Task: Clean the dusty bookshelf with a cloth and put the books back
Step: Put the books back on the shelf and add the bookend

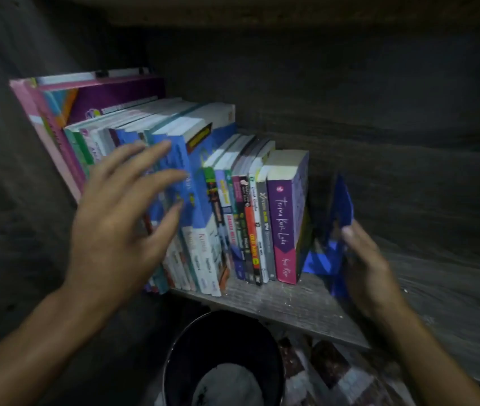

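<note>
A row of books (pixel 233 206) stands upright on the grey wooden shelf (pixel 291 306), tall pink and purple ones at the left, smaller paperbacks toward the right. A purple paperback (pixel 287 218) ends the row. My left hand (pixel 121 218) is spread, its fingers straight, in front of the blue spines at the left of the row. My right hand (pixel 367 268) holds a blue book (pixel 340 218) upright just right of the purple paperback, with a gap between them. No cloth is in view.
The shelf runs bare and dusty to the right of the blue book. A dark round bucket (pixel 221 361) with something pale inside sits below the shelf edge. Patterned fabric (pixel 344 376) lies beside it. The left wall and the board above close in the compartment.
</note>
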Motion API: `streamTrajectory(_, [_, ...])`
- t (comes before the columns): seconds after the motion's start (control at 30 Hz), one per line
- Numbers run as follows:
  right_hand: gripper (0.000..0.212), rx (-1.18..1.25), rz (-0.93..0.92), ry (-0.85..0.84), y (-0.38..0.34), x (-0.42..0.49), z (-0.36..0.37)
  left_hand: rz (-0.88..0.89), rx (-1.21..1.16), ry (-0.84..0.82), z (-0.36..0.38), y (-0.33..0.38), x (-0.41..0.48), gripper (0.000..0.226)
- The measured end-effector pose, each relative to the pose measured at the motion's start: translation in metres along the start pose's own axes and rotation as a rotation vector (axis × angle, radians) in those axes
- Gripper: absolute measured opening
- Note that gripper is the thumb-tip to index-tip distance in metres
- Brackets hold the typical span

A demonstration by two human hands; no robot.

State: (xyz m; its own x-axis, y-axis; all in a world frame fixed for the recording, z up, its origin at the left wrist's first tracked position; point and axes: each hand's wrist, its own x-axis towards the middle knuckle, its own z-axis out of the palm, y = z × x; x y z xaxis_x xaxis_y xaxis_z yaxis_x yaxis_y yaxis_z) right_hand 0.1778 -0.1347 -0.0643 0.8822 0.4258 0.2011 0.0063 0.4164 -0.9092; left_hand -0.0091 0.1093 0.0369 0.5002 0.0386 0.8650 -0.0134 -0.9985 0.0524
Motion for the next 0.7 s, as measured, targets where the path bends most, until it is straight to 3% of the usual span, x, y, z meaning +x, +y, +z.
streamTrajectory(0.1, [0.062,0.12,-0.01,-0.005,-0.002,-0.001,0.005,-0.342,-0.061,-0.036,0.007,-0.021,-0.023,0.03])
streamTrajectory(0.17, [0.052,0.106,0.026,0.037,0.003,0.001,0.01,-0.386,-0.093,-0.092,0.018,-0.03,-0.033,0.035])
streamTrajectory(0.3, [0.045,-0.038,0.051,0.129,0.012,0.011,0.019,-0.308,-0.122,-0.067,0.025,-0.038,-0.04,0.038])
streamTrajectory(0.5, [0.045,-0.045,0.09,0.109,0.02,0.018,0.008,-0.113,0.086,-0.171,0.042,-0.05,-0.059,0.067])
streamTrajectory(0.7, [0.036,-0.059,0.03,0.157,0.029,0.019,0.016,-0.034,0.119,-0.168,0.05,-0.065,-0.069,0.063])
